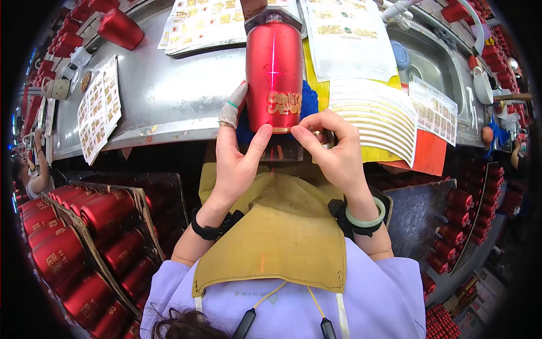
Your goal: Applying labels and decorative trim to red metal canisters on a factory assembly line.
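Observation:
A glossy red bottle point(275, 62) lies in front of me, its neck pointing away, with a gold ornamental decal point(284, 103) near its base. A narrow gold strip point(280, 130) runs along the base edge. My left hand point(236, 158) holds the bottle's left side, its wrapped forefinger along the wall and its thumb at the base edge. At the lower right corner, my right hand point(337, 148) has thumb and forefinger brought together on the strip's right end. Blue cloth point(309, 101) shows beneath the bottle.
Right of the bottle lies a sheet of curved gold strips point(372, 121), below a decal sheet point(350, 39). More decal sheets point(100, 107) rest on the metal table point(169, 85). A sink point(429, 62) is at the right. Racks of red bottles point(107, 212) stand on both sides. Another person point(40, 175) is far left.

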`<state>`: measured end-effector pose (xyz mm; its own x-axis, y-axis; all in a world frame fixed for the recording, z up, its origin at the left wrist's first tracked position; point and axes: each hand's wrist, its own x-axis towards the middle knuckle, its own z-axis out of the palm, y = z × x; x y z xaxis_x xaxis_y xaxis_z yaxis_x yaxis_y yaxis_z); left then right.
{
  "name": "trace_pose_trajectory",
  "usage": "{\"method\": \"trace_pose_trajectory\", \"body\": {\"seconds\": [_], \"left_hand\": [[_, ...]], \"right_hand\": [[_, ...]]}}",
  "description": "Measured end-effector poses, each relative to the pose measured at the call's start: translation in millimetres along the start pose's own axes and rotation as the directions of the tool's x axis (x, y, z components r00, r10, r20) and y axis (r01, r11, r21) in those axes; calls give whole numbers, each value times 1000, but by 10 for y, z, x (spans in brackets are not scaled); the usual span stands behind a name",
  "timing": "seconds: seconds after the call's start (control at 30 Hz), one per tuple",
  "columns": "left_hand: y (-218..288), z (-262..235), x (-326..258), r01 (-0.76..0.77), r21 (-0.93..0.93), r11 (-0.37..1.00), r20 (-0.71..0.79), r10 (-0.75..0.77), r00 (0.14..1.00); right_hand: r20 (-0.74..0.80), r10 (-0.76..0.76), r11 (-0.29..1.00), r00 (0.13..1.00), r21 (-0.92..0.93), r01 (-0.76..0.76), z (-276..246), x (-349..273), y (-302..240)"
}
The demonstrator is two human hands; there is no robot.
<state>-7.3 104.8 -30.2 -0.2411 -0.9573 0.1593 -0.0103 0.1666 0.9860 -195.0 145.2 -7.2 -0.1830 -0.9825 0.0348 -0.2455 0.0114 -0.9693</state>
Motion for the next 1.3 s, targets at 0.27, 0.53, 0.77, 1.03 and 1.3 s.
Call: {"method": "trace_pose_trajectory", "body": {"seconds": [0.27,0.53,0.77,1.03,1.3], "left_hand": [[-39,-45,-27,-164,101,981,-81,172,982],[-126,-95,12,-577,573,582,137,626,768],[5,-55,94,-627,574,527,242,622,745],[-176,-28,16,-524,560,642,13,626,780],[0,98,3,-468,640,609,91,545,834]], "right_hand": [[0,18,1000,1000,1,-18,1,-4,-10],[10,35,999,999,-11,-35,3,-8,-26],[-7,6,1000,1000,-13,-6,-5,-7,-32],[57,17,997,998,-81,-13,-180,57,-68],[53,28,989,998,-144,-20,-238,74,-66]]}}
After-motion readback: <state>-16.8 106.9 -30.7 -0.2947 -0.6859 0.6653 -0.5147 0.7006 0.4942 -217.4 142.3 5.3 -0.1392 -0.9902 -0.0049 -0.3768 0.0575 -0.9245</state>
